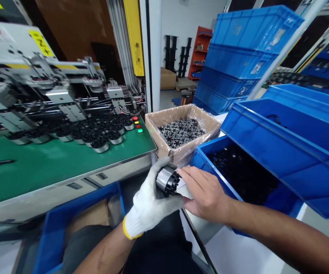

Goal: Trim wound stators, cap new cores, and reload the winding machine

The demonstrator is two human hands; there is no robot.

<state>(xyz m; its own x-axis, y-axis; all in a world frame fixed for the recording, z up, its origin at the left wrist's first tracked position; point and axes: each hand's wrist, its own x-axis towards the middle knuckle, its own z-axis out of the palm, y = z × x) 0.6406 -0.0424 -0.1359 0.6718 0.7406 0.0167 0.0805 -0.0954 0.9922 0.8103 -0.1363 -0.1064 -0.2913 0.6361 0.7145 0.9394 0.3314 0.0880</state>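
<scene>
My left hand, in a white knitted glove with a yellow cuff, is closed around a motor stator core. The core is a silvery ring with a black toothed plastic end piece facing right. Bare, my right hand has its fingers bent against that black end, thumb low and fingertips high; part of its grip is hidden. Just beyond both hands, a plastic-lined cardboard box holds many similar cores. A blue bin of small black parts lies to the right of my right hand.
Rows of stator cores with black ends stand on a green worktable before a machine at left. Another blue bin tilts over the right side. Stacked blue crates rise behind, and a blue bin sits below the table.
</scene>
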